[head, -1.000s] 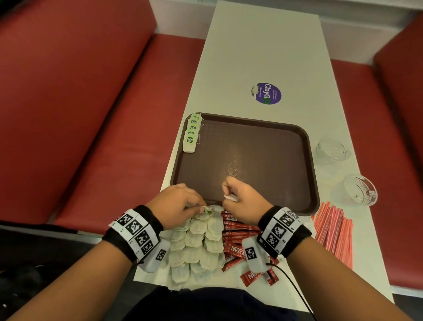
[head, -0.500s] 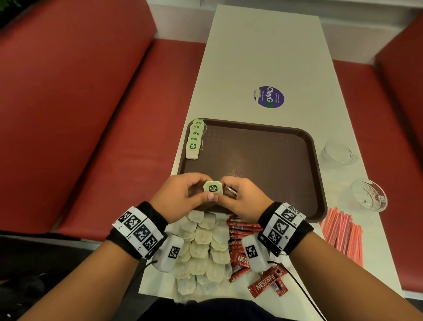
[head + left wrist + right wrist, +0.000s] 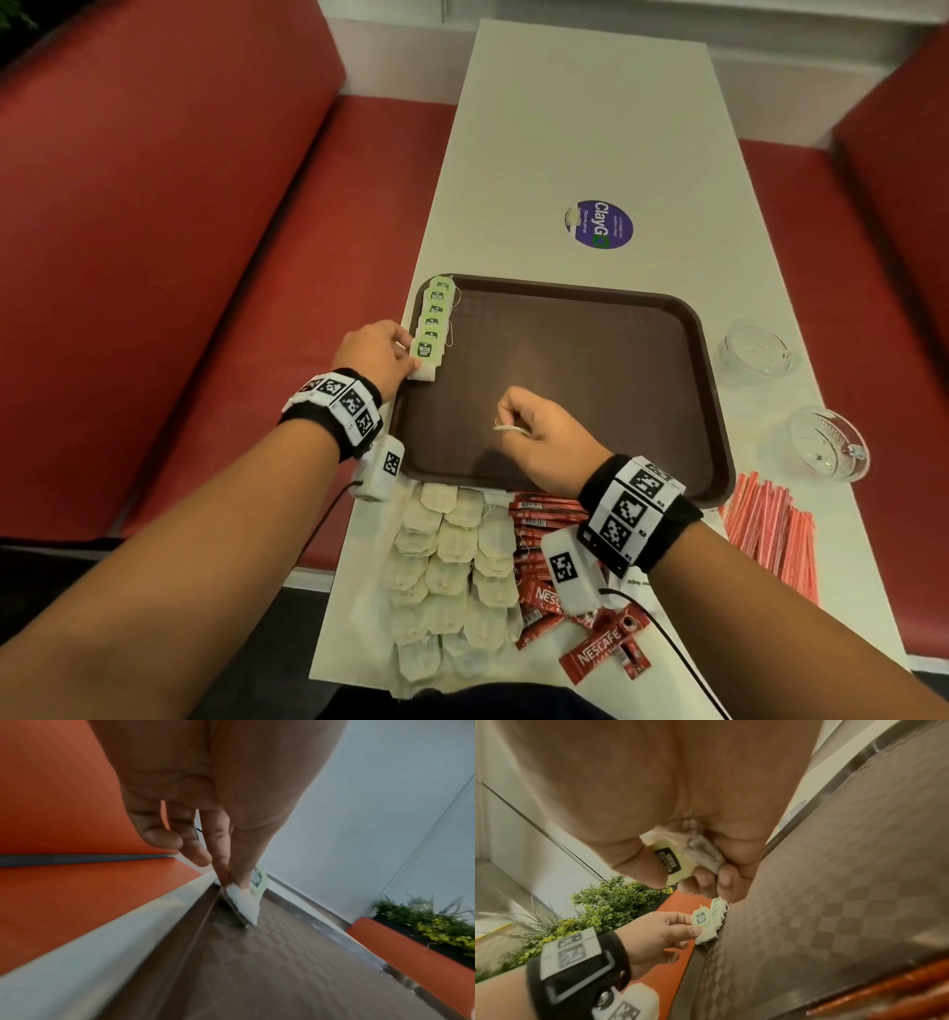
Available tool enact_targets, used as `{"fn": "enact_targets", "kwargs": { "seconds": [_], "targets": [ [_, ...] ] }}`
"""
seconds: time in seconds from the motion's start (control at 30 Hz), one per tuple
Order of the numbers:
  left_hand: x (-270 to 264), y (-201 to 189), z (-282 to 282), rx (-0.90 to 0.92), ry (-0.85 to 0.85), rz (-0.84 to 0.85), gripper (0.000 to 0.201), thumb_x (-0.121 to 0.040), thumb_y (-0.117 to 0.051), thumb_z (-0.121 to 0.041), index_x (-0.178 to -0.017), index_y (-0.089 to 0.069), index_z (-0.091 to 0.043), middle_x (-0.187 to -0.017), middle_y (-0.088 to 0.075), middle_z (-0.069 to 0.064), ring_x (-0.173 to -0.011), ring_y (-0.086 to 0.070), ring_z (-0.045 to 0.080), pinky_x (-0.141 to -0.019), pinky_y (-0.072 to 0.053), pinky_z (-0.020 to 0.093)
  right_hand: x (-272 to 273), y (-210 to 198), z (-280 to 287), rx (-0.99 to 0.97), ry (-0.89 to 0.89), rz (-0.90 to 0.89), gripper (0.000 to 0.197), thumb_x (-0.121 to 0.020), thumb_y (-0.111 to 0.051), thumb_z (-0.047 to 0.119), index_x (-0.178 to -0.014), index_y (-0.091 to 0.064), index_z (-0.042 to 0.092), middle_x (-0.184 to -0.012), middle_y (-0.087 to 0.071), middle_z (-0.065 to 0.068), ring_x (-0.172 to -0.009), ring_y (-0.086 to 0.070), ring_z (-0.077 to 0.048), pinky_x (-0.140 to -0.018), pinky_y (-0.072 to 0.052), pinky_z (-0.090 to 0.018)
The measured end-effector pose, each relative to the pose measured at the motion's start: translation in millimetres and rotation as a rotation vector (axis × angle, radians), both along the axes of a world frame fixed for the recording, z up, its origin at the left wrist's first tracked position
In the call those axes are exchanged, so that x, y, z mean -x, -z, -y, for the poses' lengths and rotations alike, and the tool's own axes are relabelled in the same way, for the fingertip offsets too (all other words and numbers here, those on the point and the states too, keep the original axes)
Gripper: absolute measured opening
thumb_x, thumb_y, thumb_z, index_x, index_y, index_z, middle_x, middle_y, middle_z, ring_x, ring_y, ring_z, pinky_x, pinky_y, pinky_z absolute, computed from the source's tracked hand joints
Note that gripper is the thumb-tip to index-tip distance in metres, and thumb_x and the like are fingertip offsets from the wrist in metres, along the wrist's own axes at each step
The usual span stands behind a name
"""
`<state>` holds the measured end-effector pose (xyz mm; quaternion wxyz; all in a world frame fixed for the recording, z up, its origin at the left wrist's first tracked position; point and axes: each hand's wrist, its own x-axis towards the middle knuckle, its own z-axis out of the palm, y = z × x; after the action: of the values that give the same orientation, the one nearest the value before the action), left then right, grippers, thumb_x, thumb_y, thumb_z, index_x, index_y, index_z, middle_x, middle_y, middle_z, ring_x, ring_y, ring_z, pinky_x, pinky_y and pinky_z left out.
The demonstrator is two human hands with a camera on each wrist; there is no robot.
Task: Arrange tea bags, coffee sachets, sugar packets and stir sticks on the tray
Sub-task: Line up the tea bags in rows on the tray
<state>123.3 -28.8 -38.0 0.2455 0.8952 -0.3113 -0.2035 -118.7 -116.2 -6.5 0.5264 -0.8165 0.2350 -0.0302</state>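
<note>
A brown tray [image 3: 667, 329] lies across the white table. Along its left rim runs a row of tea bags [image 3: 435, 313] with green tags. My left hand [image 3: 382, 354] pinches the nearest tea bag [image 3: 426, 357] at the front end of that row; the left wrist view shows the tea bag [image 3: 243, 902] tilted, its corner down on the tray floor [image 3: 282, 963]. My right hand [image 3: 539, 431] hovers over the tray's front middle, curled round another tea bag [image 3: 677, 858]. Loose tea bags [image 3: 452, 565], red coffee sachets [image 3: 549, 519] and red stir sticks [image 3: 770, 529] lie in front of the tray.
Two clear glass dishes [image 3: 755, 349] [image 3: 827, 442] stand right of the tray. A purple round sticker [image 3: 598, 224] marks the table beyond it. Red bench seats [image 3: 205, 308] flank the table on both sides. A green plant [image 3: 608, 902] shows in the right wrist view.
Both hands met over the tray's front edge holding a tea bag. My left hand has since carried it left to the row's end; my right hand stayed near the tray's middle.
</note>
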Motion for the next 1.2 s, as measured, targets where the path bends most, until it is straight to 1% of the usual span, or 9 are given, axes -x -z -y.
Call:
{"fn": "enact_targets", "kwargs": {
  "seconds": [0.13,0.27,0.37,0.5,0.6,0.77,0.93,1.03,1.2],
  "targets": [
    [-12.2,9.7,17.9,-0.058,-0.071,-0.005,0.026,-0.074,-0.084,-0.032,-0.087,-0.06,-0.029,-0.088,-0.07,-0.005,-0.081,-0.065,0.016,-0.076,-0.055,0.03,2.9,0.3,3.2,0.026,-0.007,-0.009,0.023,-0.087,-0.058,0.005,-0.075,-0.045,0.019,-0.065,-0.047,0.015,-0.059,-0.04,-0.005,-0.062,-0.038,-0.026],
    [-9.5,10.5,22.3,-0.111,-0.099,0.04,0.037,-0.073,-0.087,-0.032,-0.092,-0.056,-0.027,-0.095,-0.062,-0.002,-0.085,-0.062,0.021,-0.078,-0.055,0.035,6.0,-2.8,4.4,-0.007,-0.009,0.0,0.012,-0.089,-0.06,0.007,-0.082,-0.053,0.014,-0.077,-0.059,-0.004,-0.064,-0.047,-0.006,-0.065,-0.043,-0.026],
    [-8.3,6.3,24.4,-0.11,-0.076,0.073,0.039,-0.075,-0.085,-0.031,-0.094,-0.052,-0.024,-0.093,-0.061,0.0,-0.084,-0.061,0.023,-0.073,-0.052,0.033,7.9,-5.5,4.1,0.012,-0.012,0.013,0.006,-0.091,-0.063,0.009,-0.088,-0.059,0.013,-0.087,-0.066,0.003,-0.071,-0.055,-0.001,-0.072,-0.045,-0.021],
    [-0.8,-1.0,35.8,-0.13,0.054,0.105,0.03,-0.082,-0.075,-0.042,-0.079,-0.052,-0.025,-0.086,-0.062,-0.001,-0.081,-0.06,0.02,-0.064,-0.045,0.03,9.2,-4.4,6.0,0.035,0.005,0.011,0.005,-0.092,-0.066,0.018,-0.089,-0.063,0.021,-0.092,-0.069,0.003,-0.082,-0.063,-0.011,-0.082,-0.055,-0.036],
    [6.4,-3.0,46.0,-0.26,0.139,0.16,0.033,-0.082,-0.073,-0.05,-0.089,-0.063,-0.019,-0.091,-0.066,0.0,-0.089,-0.062,0.022,-0.072,-0.053,0.034,9.0,-6.6,5.9,0.004,0.041,-0.013,0.008,-0.09,-0.068,0.025,-0.085,-0.063,0.029,-0.089,-0.069,-0.006,-0.077,-0.067,-0.027,-0.069,-0.06,-0.048],
    [9.3,-9.9,52.3,-0.393,0.213,0.199,0.036,-0.085,-0.069,-0.049,-0.102,-0.065,-0.017,-0.103,-0.068,0.004,-0.096,-0.063,0.025,-0.079,-0.055,0.036,7.7,-13.2,7.7,-0.059,0.125,-0.039,0.007,-0.094,-0.068,0.023,-0.092,-0.064,0.018,-0.085,-0.073,-0.006,-0.065,-0.072,-0.023,-0.06,-0.061,-0.036],
    [32.1,-48.9,34.2,0.057,0.273,0.091,0.029,-0.092,-0.058,-0.055,-0.082,-0.06,-0.027,-0.078,-0.061,-0.004,-0.074,-0.059,0.018,-0.067,-0.049,0.033,4.6,-12.9,11.0,-0.131,0.193,-0.003,0.01,-0.094,-0.069,0.023,-0.091,-0.066,0.013,-0.084,-0.073,-0.004,-0.067,-0.073,-0.015,-0.053,-0.052,-0.019],
    [57.1,-76.0,12.9,0.274,0.427,-0.125,0.026,-0.088,-0.067,-0.05,-0.083,-0.066,-0.025,-0.077,-0.063,-0.003,-0.069,-0.058,0.015,-0.068,-0.051,0.03,2.1,-13.3,11.7,-0.14,0.21,0.02,0.011,-0.094,-0.069,0.023,-0.092,-0.068,0.012,-0.081,-0.073,-0.003,-0.063,-0.071,-0.011,-0.055,-0.053,-0.02],
    [73.1,-70.1,-17.5,0.284,0.572,-0.2,0.011,-0.082,-0.079,-0.034,-0.086,-0.07,-0.029,-0.078,-0.063,-0.008,-0.067,-0.054,0.006,-0.064,-0.049,0.025,-3.3,-7.2,11.5,0.012,0.15,0.059,0.016,-0.089,-0.074,0.037,-0.084,-0.068,0.023,-0.072,-0.07,0.0,-0.064,-0.068,-0.023,-0.057,-0.056,-0.033]
  ]
}}
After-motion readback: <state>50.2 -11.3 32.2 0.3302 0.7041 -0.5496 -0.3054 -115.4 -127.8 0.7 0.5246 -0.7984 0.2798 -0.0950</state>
